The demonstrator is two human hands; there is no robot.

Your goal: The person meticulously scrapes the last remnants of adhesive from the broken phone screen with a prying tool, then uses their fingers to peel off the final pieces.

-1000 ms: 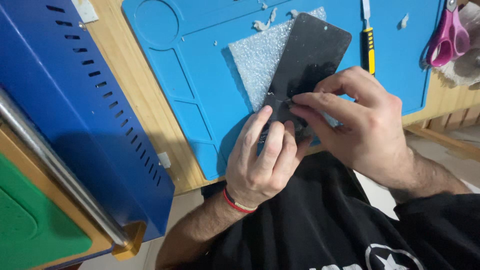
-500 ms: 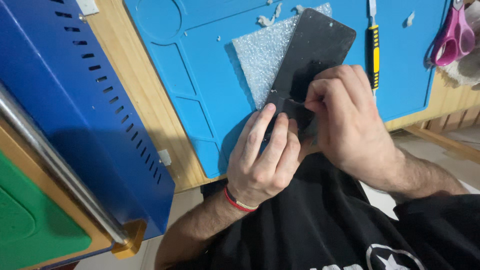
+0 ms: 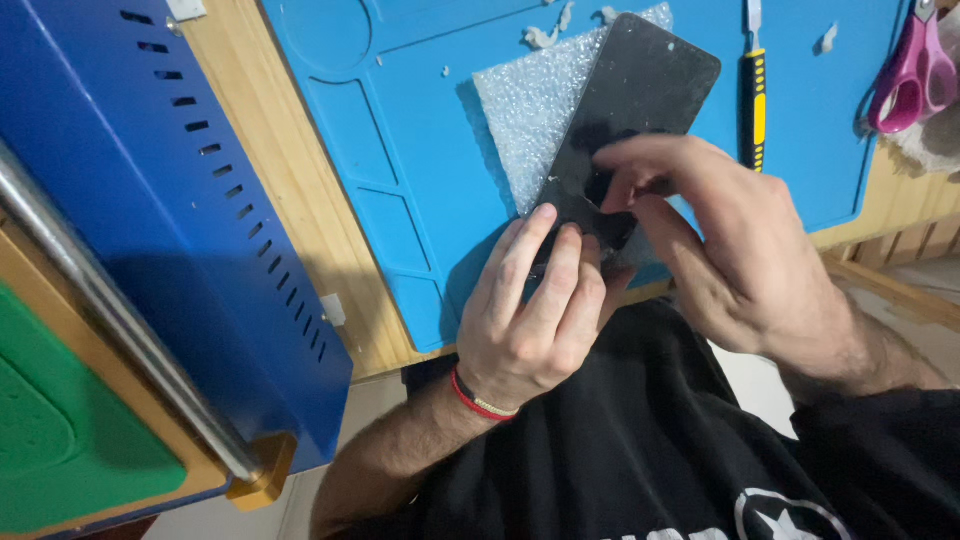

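Since half a second ago our right hand has lifted off the near end of the black phone screen; fingers were bunched down on it, now they're spread and raised, thumb and forefinger tips close together just above the screen's near half. We can't tell whether anything is pinched between them.

Landmark: the blue work mat.

Nearest us, off the mat's near edge: our left hand, red cord bracelet at the wrist. Fingers lie side by side, stretched forward, tips pressing the near end of the phone screen and pinning it to the mat.

The phone screen lies at a slant on the mat's middle, near corner under our left fingertips, far end resting on a piece of white foam sheet, which sits on the mat touching the screen's left side.

Further back on the mat, right of the screen: a yellow-and-black handled tool, apart from the screen. Pink-handled scissors at the mat's far right edge. White scraps on the mat's far side.

Left of the mat: a blue metal case with vent slots.
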